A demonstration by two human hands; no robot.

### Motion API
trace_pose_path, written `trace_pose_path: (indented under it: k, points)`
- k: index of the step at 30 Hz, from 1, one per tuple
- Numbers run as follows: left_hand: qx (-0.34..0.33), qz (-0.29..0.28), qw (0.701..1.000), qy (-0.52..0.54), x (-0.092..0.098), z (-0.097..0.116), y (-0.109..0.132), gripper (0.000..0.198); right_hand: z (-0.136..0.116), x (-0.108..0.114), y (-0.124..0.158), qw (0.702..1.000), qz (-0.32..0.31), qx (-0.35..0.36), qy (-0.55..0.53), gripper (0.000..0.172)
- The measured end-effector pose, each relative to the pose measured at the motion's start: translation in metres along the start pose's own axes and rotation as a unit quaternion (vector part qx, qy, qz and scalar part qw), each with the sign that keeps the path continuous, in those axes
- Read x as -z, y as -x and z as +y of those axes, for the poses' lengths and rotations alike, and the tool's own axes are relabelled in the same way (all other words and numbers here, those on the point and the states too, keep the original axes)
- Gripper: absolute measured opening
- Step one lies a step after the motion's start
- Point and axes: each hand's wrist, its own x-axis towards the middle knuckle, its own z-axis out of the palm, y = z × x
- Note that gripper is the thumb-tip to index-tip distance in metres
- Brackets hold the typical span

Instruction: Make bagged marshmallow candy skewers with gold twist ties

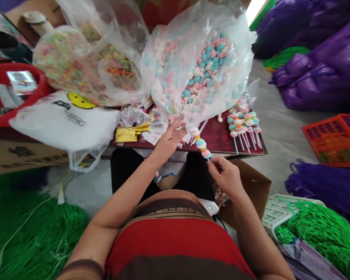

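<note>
In my right hand [225,175] is the lower end of a candy skewer [202,144], its fingers pinched on the stick. Pink, white, blue and yellow-orange candies are threaded along it, and it tilts up and to the left. My left hand [172,137] is held with fingers apart at the front of a large clear bag [192,74] of pink, blue and white candies; I see nothing in it. Loose white sticks [188,140] lie beside that hand. Several threaded candy skewers [244,123] lie at the table's right end.
On the dark red table [221,137], a bag of orange and green candies [72,62] stands left of the big bag. Yellow twist ties [131,133] and a white plastic bag [67,120] lie nearer. A cardboard box [252,190] stands below right; an orange crate [334,140] is farther right.
</note>
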Motion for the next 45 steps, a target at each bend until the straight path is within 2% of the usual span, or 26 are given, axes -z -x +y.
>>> trace_pose_path:
  k: [3, 6, 9, 12, 16, 21, 24, 26, 28, 30, 32, 33, 35, 38, 41, 45]
  points:
    - [-0.023, -0.014, 1.000, -0.011, -0.007, -0.009, -0.001, 0.048, -0.006, -0.015, 0.005, 1.000, -0.010, 0.007, -0.006, 0.013]
    - [-0.031, 0.047, 0.998, -0.037, -0.013, -0.020, 0.003, 0.042, -0.011, -0.029, 0.007, 0.998, -0.020, -0.027, -0.046, 0.015]
    - [-0.033, 0.118, 0.992, -0.040, -0.015, -0.027, 0.007, 0.037, -0.022, -0.042, 0.009, 0.984, -0.088, -0.066, -0.138, 0.028]
    - [-0.033, 0.148, 0.988, -0.034, -0.013, -0.028, 0.011, 0.038, -0.035, -0.055, 0.013, 0.962, -0.121, -0.099, -0.225, 0.034]
    - [-0.061, 0.162, 0.982, -0.071, -0.010, -0.030, 0.016, 0.042, -0.045, -0.071, 0.016, 0.935, -0.109, -0.145, -0.305, 0.039]
    - [-0.068, 0.165, 0.977, -0.113, -0.003, -0.035, 0.021, 0.046, -0.045, -0.085, 0.014, 0.930, -0.118, -0.146, -0.315, 0.044]
    - [-0.086, 0.136, 0.978, -0.130, 0.011, -0.028, 0.020, 0.049, -0.040, -0.084, 0.009, 0.926, -0.140, -0.140, -0.322, 0.043]
    - [-0.091, 0.140, 0.973, -0.158, 0.026, -0.020, 0.012, 0.048, -0.035, -0.079, 0.005, 0.923, -0.125, -0.139, -0.337, 0.038]
    - [-0.083, 0.182, 0.947, -0.250, 0.045, -0.013, -0.003, 0.044, -0.031, -0.073, 0.001, 0.918, -0.093, -0.139, -0.358, 0.033]
    - [-0.068, 0.200, 0.887, -0.411, 0.062, -0.010, -0.024, 0.037, -0.029, -0.067, 0.000, 0.909, -0.070, -0.146, -0.384, 0.030]
    - [-0.036, 0.188, 0.820, -0.540, 0.074, -0.014, -0.045, 0.032, -0.029, -0.063, 0.000, 0.899, -0.063, -0.158, -0.402, 0.030]
    - [-0.018, 0.177, 0.796, -0.579, 0.078, -0.018, -0.054, 0.033, -0.029, -0.061, 0.001, 0.896, -0.060, -0.164, -0.408, 0.030]
    - [0.009, 0.162, 0.767, -0.620, 0.082, -0.026, -0.068, 0.034, -0.029, -0.060, 0.004, 0.894, -0.056, -0.169, -0.411, 0.032]
    - [0.028, 0.164, 0.753, -0.636, 0.085, -0.035, -0.078, 0.030, -0.027, -0.060, 0.007, 0.895, -0.047, -0.169, -0.410, 0.032]
    - [0.028, 0.165, 0.753, -0.636, 0.087, -0.035, -0.081, 0.033, -0.023, -0.061, 0.006, 0.890, -0.039, -0.176, -0.420, 0.032]
    - [0.025, 0.188, 0.766, -0.615, 0.092, -0.026, -0.079, 0.035, -0.023, -0.059, 0.000, 0.854, -0.038, -0.198, -0.480, 0.030]
